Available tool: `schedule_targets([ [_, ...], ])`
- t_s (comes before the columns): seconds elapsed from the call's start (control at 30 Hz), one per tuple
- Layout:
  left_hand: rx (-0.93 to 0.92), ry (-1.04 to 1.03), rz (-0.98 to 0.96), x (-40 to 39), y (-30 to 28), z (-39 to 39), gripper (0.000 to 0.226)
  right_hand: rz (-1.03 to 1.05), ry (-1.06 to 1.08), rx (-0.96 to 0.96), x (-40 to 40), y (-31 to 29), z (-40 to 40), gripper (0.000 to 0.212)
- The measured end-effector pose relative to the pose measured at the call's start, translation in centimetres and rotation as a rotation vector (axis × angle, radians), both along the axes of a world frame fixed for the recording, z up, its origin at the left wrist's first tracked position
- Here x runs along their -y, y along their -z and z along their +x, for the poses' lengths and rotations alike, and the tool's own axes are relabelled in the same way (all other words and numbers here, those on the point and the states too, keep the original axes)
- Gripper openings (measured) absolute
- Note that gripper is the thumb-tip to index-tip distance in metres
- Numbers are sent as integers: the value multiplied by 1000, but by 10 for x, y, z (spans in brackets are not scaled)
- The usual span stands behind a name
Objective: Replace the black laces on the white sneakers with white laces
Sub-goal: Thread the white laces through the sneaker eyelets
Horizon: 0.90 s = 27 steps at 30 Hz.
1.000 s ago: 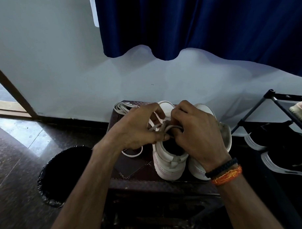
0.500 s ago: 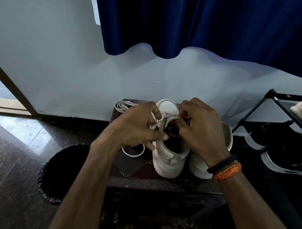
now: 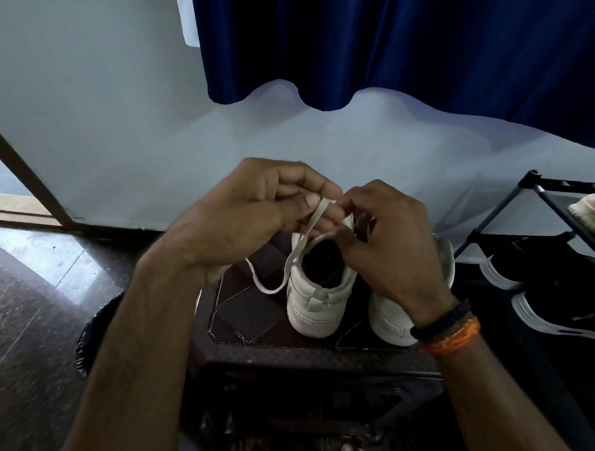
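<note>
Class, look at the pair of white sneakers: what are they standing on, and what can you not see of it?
The white sneakers stand on a dark stool with a patterned top. Its far part is hidden behind both hands and the shoes.

White sneakers [image 3: 317,305], white lace [image 3: 298,245]; navy curtain [image 3: 401,43]; dark brown stool [image 3: 260,351]; black, orange wristbands [image 3: 448,328].

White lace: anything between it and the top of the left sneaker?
Nothing visible. The left hand pinches the white lace taut above the left sneaker; the right hand is at the collar. The eyelets are hidden behind the hands.
</note>
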<state>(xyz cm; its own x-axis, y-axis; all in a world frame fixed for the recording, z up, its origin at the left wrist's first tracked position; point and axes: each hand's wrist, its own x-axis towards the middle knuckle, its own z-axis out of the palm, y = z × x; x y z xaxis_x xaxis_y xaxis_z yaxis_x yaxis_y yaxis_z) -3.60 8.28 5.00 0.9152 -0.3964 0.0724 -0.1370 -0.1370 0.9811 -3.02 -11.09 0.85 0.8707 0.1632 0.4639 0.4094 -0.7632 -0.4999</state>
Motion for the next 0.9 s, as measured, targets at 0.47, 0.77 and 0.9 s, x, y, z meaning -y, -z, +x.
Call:
schedule_targets([
  [0.47,-150,-294,-376,11,9,6,32,694,-300,-799,-1,-20,-9,14],
  [0.77,-81,-365,-53,11,16,9,8,828,-146,-694,4,-27,-5,20],
  [0.9,-54,-247,401,10,23,11,12,1002,-49,-530,16,-29,-2,25],
])
